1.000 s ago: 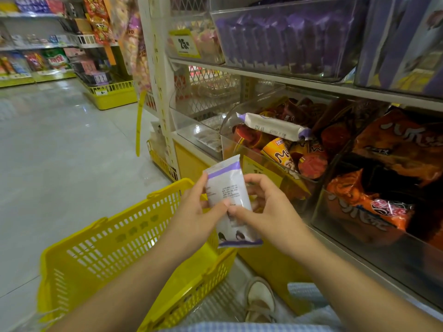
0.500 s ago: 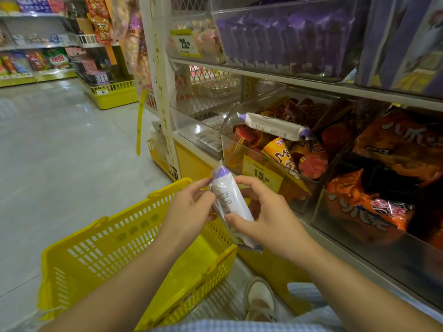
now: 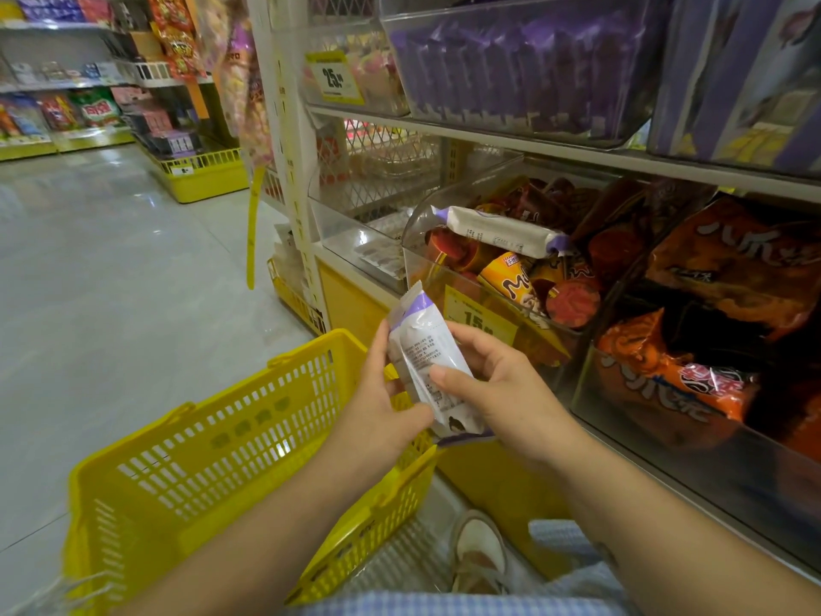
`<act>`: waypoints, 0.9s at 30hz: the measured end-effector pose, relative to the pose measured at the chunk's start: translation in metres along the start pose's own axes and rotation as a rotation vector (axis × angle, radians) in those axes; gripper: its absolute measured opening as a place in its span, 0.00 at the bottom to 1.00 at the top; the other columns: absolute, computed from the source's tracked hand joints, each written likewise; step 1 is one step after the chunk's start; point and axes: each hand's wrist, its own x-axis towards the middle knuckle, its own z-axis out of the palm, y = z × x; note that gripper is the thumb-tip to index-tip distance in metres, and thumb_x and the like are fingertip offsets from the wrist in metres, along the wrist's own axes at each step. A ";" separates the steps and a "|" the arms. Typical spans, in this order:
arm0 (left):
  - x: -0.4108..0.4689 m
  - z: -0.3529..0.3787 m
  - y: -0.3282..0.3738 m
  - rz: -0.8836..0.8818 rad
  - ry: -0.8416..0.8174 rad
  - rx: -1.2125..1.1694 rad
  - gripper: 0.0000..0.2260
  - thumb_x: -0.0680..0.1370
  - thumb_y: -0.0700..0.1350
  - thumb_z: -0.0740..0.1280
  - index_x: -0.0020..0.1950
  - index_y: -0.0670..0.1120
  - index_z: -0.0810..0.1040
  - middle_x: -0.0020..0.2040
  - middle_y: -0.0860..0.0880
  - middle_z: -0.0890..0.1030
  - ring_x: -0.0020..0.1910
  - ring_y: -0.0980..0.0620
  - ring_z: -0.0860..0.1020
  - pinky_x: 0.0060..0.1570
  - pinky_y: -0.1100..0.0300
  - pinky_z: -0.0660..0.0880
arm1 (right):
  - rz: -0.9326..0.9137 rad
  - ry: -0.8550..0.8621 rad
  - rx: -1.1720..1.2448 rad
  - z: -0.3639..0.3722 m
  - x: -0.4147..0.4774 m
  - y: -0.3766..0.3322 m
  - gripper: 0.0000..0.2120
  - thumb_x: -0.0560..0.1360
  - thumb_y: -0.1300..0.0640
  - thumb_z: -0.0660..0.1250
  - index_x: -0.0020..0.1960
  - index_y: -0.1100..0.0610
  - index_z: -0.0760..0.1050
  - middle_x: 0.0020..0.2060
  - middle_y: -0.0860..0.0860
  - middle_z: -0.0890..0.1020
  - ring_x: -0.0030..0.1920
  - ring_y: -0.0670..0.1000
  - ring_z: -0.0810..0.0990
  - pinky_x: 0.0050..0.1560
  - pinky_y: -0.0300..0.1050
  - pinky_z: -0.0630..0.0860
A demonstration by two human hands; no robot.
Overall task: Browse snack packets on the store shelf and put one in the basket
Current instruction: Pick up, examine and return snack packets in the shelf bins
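Right now both hands hold one snack packet [image 3: 424, 371] just above the rim of the yellow basket [image 3: 186, 460]. The left hand [image 3: 382, 420] pinches its left edge; the right hand [image 3: 502, 393] curls round its right side, thumb on the face. The packet is white and crinkled, with a purple band near the top, a purple bottom edge, a back seam and small print. Its top tilts toward 11 o'clock. I count two such packets: this one, and a second packet [image 3: 502, 231] lying across the clear bin [image 3: 417, 260] at 1 o'clock. There is one basket, at 8 o'clock from the hands.
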 end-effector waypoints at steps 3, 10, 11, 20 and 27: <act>-0.002 0.002 -0.003 -0.022 -0.033 -0.006 0.49 0.71 0.29 0.69 0.76 0.63 0.45 0.72 0.59 0.64 0.53 0.67 0.78 0.40 0.65 0.79 | 0.067 0.003 0.134 0.000 0.002 0.003 0.20 0.74 0.70 0.66 0.62 0.52 0.74 0.56 0.54 0.83 0.54 0.56 0.83 0.53 0.51 0.80; -0.005 -0.005 0.002 0.076 -0.061 0.004 0.44 0.72 0.38 0.74 0.76 0.62 0.51 0.63 0.64 0.70 0.52 0.67 0.79 0.40 0.66 0.79 | 0.162 0.006 0.370 -0.003 0.003 -0.001 0.26 0.70 0.62 0.66 0.68 0.55 0.71 0.58 0.58 0.81 0.58 0.62 0.80 0.52 0.56 0.79; -0.005 -0.006 0.005 0.080 -0.052 -0.005 0.40 0.73 0.42 0.74 0.75 0.64 0.54 0.61 0.65 0.72 0.53 0.68 0.79 0.41 0.67 0.78 | 0.164 -0.009 0.399 -0.003 0.001 -0.003 0.25 0.71 0.60 0.66 0.68 0.54 0.71 0.59 0.58 0.81 0.59 0.62 0.80 0.54 0.58 0.79; -0.014 0.005 0.054 0.063 -0.085 -0.176 0.28 0.72 0.50 0.69 0.71 0.58 0.67 0.65 0.51 0.78 0.63 0.49 0.77 0.62 0.44 0.74 | -0.039 -0.121 -0.050 0.008 -0.026 -0.041 0.23 0.78 0.69 0.59 0.64 0.45 0.73 0.70 0.43 0.71 0.69 0.39 0.69 0.67 0.46 0.71; -0.021 0.021 0.132 0.087 -0.071 -0.546 0.17 0.82 0.36 0.55 0.67 0.48 0.73 0.54 0.44 0.84 0.46 0.45 0.84 0.36 0.55 0.80 | -0.334 -0.007 -0.350 -0.024 -0.062 -0.115 0.26 0.67 0.53 0.76 0.62 0.40 0.73 0.74 0.38 0.57 0.62 0.34 0.73 0.50 0.32 0.75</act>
